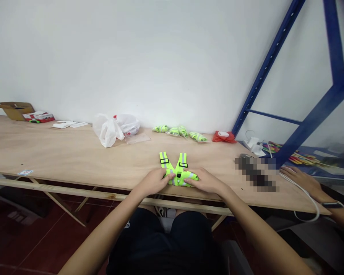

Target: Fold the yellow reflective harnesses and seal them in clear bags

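Observation:
A neon yellow-green reflective vest (175,176) with silvery stripes lies partly folded at the table's front edge. Two of its straps stretch away from me, each with a black buckle, and a small black patch shows at the middle. My left hand (155,181) grips the folded part from the left, thumb on top. On the opposite side, my right hand (204,180) holds the fold's right end, its thumb along the near edge. Fingers of both hands are partly hidden by the fabric and the hands themselves.
Several bagged rolled vests (198,136) lie along the wall, beside a red bag (223,136). White plastic bags (107,130) and a cardboard box (15,110) stand leftward. At right are a blurred-out object (256,173), a blue metal frame (268,67), a white cable (299,187) and another person's hand (301,179).

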Action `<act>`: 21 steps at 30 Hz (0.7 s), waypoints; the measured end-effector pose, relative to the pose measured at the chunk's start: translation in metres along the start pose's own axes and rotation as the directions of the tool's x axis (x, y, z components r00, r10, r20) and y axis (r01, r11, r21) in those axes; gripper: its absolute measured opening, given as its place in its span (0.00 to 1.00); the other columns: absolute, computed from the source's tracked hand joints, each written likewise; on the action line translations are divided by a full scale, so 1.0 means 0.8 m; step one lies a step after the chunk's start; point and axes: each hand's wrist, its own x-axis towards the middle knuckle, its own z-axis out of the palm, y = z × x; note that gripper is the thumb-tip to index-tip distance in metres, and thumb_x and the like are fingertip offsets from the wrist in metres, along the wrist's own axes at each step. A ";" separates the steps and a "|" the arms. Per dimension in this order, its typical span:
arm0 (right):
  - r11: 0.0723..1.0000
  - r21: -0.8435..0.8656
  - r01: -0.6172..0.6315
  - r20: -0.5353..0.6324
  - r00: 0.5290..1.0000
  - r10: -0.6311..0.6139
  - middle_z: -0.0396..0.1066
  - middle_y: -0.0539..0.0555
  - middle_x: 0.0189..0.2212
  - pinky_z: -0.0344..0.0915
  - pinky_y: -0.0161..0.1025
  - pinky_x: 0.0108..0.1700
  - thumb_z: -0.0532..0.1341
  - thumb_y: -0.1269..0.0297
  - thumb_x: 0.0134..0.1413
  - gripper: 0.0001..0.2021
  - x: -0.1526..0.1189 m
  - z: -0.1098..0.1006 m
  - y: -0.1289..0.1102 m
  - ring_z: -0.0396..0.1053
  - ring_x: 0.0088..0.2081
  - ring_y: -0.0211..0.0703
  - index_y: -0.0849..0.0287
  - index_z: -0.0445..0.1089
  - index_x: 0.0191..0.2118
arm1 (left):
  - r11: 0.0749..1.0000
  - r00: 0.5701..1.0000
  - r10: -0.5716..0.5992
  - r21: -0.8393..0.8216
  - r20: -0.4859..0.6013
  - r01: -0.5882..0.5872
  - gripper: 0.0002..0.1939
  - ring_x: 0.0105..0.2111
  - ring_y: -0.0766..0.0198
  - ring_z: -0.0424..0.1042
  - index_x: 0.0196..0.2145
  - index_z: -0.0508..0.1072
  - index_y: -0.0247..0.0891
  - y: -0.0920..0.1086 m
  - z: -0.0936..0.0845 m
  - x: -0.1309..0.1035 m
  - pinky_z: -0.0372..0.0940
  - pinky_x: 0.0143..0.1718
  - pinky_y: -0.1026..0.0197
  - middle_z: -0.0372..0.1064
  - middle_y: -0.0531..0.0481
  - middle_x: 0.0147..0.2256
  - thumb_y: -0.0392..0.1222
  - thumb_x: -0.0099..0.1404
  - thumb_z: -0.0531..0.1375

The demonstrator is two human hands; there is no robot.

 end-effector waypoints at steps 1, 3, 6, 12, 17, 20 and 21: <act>1.000 0.023 -0.012 0.016 1.000 0.012 0.79 0.55 0.47 0.71 0.50 0.50 0.58 0.51 0.63 0.18 0.005 -0.002 0.002 0.76 0.46 0.55 0.56 0.75 0.51 | 1.000 1.000 -0.018 -0.017 -0.010 0.017 0.27 0.34 0.55 0.73 0.36 0.75 0.37 -0.003 0.002 0.004 0.67 0.40 0.57 0.76 0.44 0.35 0.57 0.75 0.45; 0.997 0.054 -0.045 -0.003 0.999 0.045 0.79 0.56 0.44 0.71 0.47 0.45 0.57 0.49 0.64 0.19 0.016 -0.004 0.006 0.75 0.40 0.52 0.57 0.74 0.50 | 0.999 0.999 -0.030 -0.020 -0.041 0.029 0.28 0.35 0.55 0.73 0.34 0.73 0.36 -0.008 0.005 0.012 0.67 0.40 0.56 0.75 0.44 0.35 0.57 0.76 0.43; 0.994 0.087 -0.060 -0.051 0.997 0.064 0.78 0.56 0.43 0.70 0.45 0.44 0.58 0.48 0.63 0.20 0.029 -0.003 0.014 0.74 0.40 0.50 0.58 0.73 0.49 | 0.995 0.995 -0.040 0.085 -0.091 0.048 0.28 0.38 0.54 0.72 0.34 0.72 0.36 -0.012 0.010 0.021 0.66 0.45 0.54 0.74 0.42 0.37 0.54 0.77 0.41; 0.992 -0.121 0.024 -0.077 0.996 -0.034 0.72 0.58 0.41 0.67 0.48 0.50 0.56 0.53 0.66 0.15 0.043 0.007 0.030 0.70 0.45 0.51 0.59 0.73 0.42 | 0.955 0.987 -0.124 0.258 -0.107 0.148 0.22 0.45 0.46 0.72 0.39 0.72 0.33 -0.009 0.017 0.037 0.64 0.48 0.47 0.74 0.35 0.42 0.50 0.76 0.45; 0.968 -0.249 0.027 -0.235 0.968 -0.087 0.69 0.63 0.47 0.66 0.54 0.55 0.58 0.56 0.66 0.14 0.041 0.025 0.029 0.68 0.52 0.55 0.60 0.69 0.49 | 0.935 0.976 -0.135 0.305 -0.169 0.182 0.15 0.50 0.45 0.70 0.50 0.67 0.32 -0.002 0.020 0.046 0.64 0.49 0.48 0.69 0.33 0.50 0.45 0.74 0.53; 0.979 -0.204 0.022 -0.228 0.971 -0.069 0.65 0.65 0.58 0.59 0.58 0.64 0.54 0.56 0.68 0.19 0.031 0.036 0.023 0.61 0.63 0.56 0.59 0.64 0.58 | 0.929 0.980 -0.097 0.338 -0.172 0.152 0.09 0.48 0.48 0.70 0.43 0.69 0.36 0.001 0.022 0.040 0.66 0.47 0.51 0.70 0.37 0.47 0.43 0.74 0.52; 0.985 -0.174 0.019 -0.199 0.978 -0.054 0.61 0.66 0.62 0.56 0.58 0.66 0.53 0.54 0.69 0.22 0.027 0.039 0.021 0.57 0.66 0.56 0.59 0.61 0.62 | 0.931 0.982 -0.083 0.339 -0.169 0.137 0.09 0.47 0.50 0.71 0.41 0.69 0.37 0.002 0.024 0.035 0.66 0.46 0.51 0.71 0.39 0.45 0.43 0.74 0.52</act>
